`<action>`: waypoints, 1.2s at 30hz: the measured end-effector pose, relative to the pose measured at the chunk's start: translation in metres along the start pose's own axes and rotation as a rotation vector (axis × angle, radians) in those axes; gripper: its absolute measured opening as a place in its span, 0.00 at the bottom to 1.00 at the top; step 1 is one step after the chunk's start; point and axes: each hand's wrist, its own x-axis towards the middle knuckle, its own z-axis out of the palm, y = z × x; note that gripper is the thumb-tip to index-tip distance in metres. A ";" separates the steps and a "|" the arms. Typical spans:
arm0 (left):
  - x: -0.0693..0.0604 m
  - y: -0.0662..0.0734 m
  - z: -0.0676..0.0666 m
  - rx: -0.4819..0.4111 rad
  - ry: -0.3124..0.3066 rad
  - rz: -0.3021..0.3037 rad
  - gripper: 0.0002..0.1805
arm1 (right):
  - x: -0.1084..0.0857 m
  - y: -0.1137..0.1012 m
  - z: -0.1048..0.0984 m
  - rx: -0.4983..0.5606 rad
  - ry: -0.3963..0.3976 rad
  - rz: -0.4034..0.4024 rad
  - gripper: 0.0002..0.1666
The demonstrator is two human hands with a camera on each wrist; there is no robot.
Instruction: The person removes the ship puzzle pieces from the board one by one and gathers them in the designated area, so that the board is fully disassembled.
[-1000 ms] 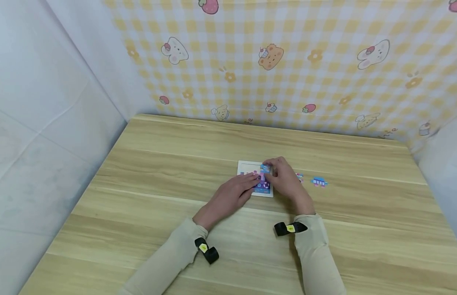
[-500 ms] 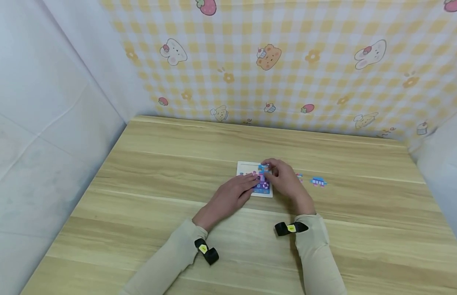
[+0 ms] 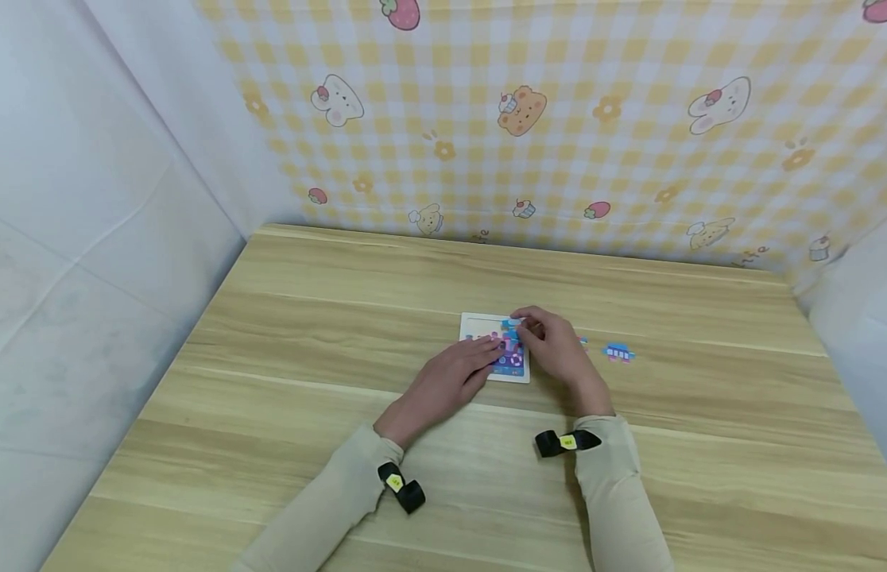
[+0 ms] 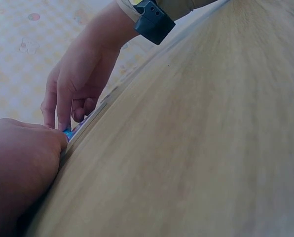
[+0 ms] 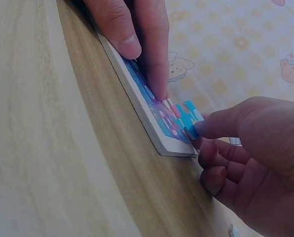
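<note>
A small square puzzle tray [image 3: 474, 318] with a white frame lies on the table, partly filled with blue, purple and pink jigsaw pieces. My left hand [image 3: 447, 377] rests across its left and lower part, fingers extended and pressing the pieces. At the tray's upper right, my right hand [image 3: 556, 347] pinches a light blue jigsaw piece [image 5: 187, 116] between thumb and fingers. In the right wrist view that piece is tilted up at the edge of the assembled pieces, near the left fingertips. The left wrist view hides most of the tray behind my left hand.
A loose blue and pink jigsaw piece [image 3: 619, 352] lies on the wooden table [image 3: 329, 318] to the right of the tray. Another loose piece [image 3: 583, 341] is partly hidden behind my right hand. A checked curtain [image 3: 443, 103] hangs behind the table.
My right thumb has shifted slightly away from me, and more blue shows beside it on the tray. The left hand stays in place; the head view has tilted a little.
</note>
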 end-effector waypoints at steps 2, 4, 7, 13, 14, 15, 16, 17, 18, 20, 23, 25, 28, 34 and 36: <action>0.000 0.000 0.000 -0.002 0.000 -0.003 0.23 | 0.000 0.000 0.000 0.008 0.001 0.000 0.15; 0.000 0.000 0.000 -0.006 -0.002 -0.009 0.23 | 0.000 -0.001 0.000 0.013 0.003 0.003 0.15; -0.001 -0.001 0.000 -0.017 -0.007 -0.021 0.23 | 0.001 -0.003 -0.001 0.022 0.001 0.012 0.15; -0.001 -0.001 -0.001 -0.025 -0.009 -0.030 0.23 | 0.003 -0.005 0.000 0.045 0.002 0.042 0.14; -0.001 -0.001 -0.001 -0.025 -0.007 -0.031 0.23 | 0.003 -0.005 0.000 0.047 0.005 0.042 0.14; -0.001 -0.001 -0.001 -0.026 -0.005 -0.031 0.23 | 0.003 -0.005 0.000 0.049 0.007 0.044 0.14; -0.001 -0.001 -0.001 -0.025 -0.005 -0.033 0.23 | 0.003 -0.005 0.000 0.052 0.009 0.046 0.14; -0.001 -0.002 -0.001 -0.025 -0.002 -0.034 0.23 | 0.004 -0.005 0.000 0.054 0.010 0.048 0.14; -0.001 -0.002 -0.001 -0.027 0.001 -0.032 0.23 | 0.004 -0.005 0.000 0.055 0.011 0.051 0.14; -0.002 -0.002 -0.002 -0.027 0.007 -0.031 0.23 | 0.005 -0.005 0.001 0.058 0.012 0.060 0.14; -0.002 -0.002 -0.002 -0.032 0.011 -0.030 0.23 | 0.006 -0.004 0.002 0.066 0.012 0.065 0.14; -0.002 -0.002 -0.002 -0.036 0.010 -0.032 0.23 | 0.006 -0.003 0.002 0.072 0.011 0.064 0.14; -0.002 -0.002 -0.002 -0.042 0.002 -0.029 0.23 | 0.005 -0.001 0.002 0.092 0.020 0.072 0.14; -0.001 0.001 -0.002 -0.043 -0.018 -0.021 0.23 | 0.002 0.001 -0.001 0.130 0.046 0.118 0.14; -0.001 0.001 -0.002 -0.040 -0.020 -0.020 0.23 | 0.001 0.001 -0.001 0.133 0.039 0.124 0.14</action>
